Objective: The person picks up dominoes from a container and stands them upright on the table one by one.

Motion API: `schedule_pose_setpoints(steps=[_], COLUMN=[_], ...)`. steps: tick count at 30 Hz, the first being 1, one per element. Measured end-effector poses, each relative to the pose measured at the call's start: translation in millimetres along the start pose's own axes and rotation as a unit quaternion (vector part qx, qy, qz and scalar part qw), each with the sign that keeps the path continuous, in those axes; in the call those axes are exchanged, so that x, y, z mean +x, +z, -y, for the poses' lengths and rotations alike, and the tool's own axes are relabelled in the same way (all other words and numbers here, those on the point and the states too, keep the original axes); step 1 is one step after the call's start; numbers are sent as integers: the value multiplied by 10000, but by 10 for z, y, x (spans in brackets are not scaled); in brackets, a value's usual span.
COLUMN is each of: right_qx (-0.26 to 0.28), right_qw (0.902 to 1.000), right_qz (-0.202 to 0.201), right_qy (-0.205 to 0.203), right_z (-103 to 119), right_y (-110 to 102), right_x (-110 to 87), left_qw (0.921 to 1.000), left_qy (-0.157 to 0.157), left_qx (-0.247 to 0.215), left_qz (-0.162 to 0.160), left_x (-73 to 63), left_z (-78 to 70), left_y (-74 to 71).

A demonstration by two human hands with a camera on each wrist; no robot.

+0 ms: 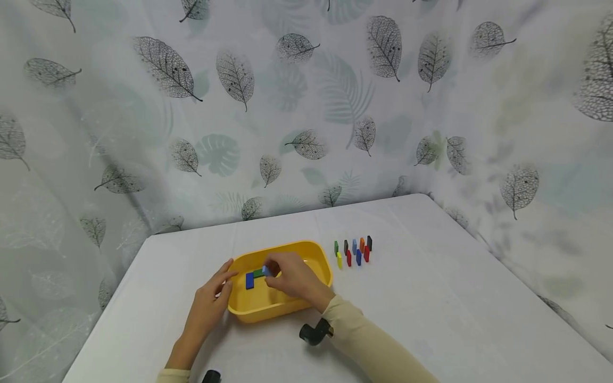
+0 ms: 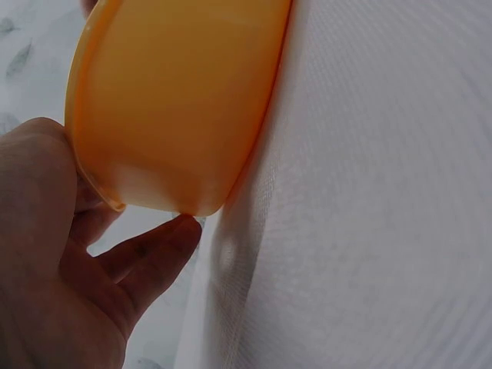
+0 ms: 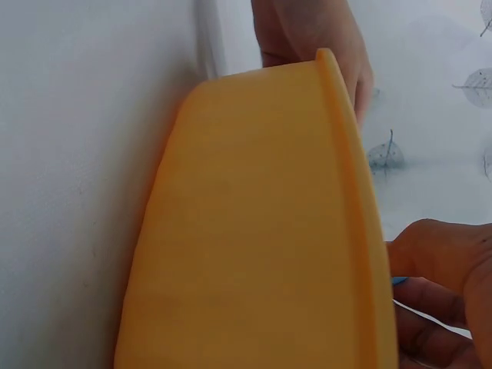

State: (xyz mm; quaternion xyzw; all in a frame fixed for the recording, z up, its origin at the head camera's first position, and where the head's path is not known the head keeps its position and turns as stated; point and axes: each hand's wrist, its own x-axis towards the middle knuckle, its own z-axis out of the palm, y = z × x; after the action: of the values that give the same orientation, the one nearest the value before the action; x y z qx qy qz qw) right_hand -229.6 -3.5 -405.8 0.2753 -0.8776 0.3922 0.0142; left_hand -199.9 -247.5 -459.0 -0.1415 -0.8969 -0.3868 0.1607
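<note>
A yellow tray [image 1: 306, 304] sits on the white table. My right hand [image 1: 290, 274] reaches into it from the right and pinches a light blue domino block [image 1: 266, 271] between thumb and fingers. Just left of that block, a green domino block [image 1: 258, 273] and a dark blue domino block [image 1: 250, 280] lie flat on the tray floor. My left hand [image 1: 213, 295] is at the tray's left end, with its fingers spread against the rim. In the left wrist view, fingertips [image 2: 188, 227] touch the tray's outer wall. The tray wall hides most of the right fingers in the right wrist view.
Right of the tray, domino blocks stand upright in two rows: a green [image 1: 336, 248], grey, light blue, orange and black [image 1: 370, 243] row behind, and yellow [image 1: 339, 259], red and blue ones in front. A leaf-patterned curtain [image 1: 297, 106] borders the table.
</note>
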Motion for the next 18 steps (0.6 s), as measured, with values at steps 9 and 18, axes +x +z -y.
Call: schedule_pose_setpoints(steps=[9, 18], right_qx=[228, 549], right_qw=[9996, 9976], right_qz=[-166, -361], right_qy=[-66, -224], right_z=[44, -10], right_y=[-120, -226], right_x=[-110, -201], left_qw=[10000, 10000], left_qy=[-2, -83], left_qx=[-1, -6], left_qz=[-14, 45], left_x=[9, 7], left_z=[30, 32], left_y=[2, 16])
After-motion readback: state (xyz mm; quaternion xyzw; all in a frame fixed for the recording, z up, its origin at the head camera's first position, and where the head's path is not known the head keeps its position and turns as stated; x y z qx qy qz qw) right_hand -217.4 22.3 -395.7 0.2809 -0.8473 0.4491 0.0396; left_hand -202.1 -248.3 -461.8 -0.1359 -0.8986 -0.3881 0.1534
